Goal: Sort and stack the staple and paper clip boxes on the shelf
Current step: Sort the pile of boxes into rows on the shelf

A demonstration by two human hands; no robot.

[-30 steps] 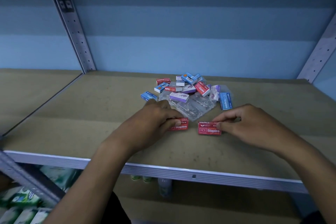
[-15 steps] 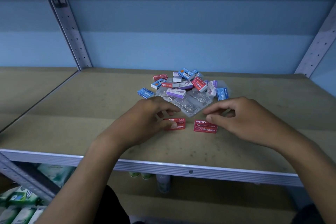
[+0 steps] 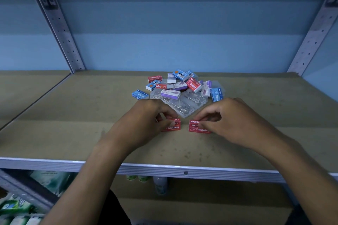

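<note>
- Staple boxes in red lie side by side near the front of your shelf (image 3: 76, 133): one red box (image 3: 173, 126) under your left hand (image 3: 144, 120), a second red box (image 3: 198, 128) just beside it at 3 o'clock.
- Your left hand pinches the first red box, thumb and fingertips on its left end.
- Your right hand (image 3: 232, 120) pinches the second red box at its right end, fingers curled.
- Both boxes rest flat on the board, apart from each other.
- At 12 o'clock from your hands sits the mixed pile (image 3: 179, 87) of blue, red and purple boxes, with clear paper clip boxes (image 3: 182, 104) at its near edge.
</note>
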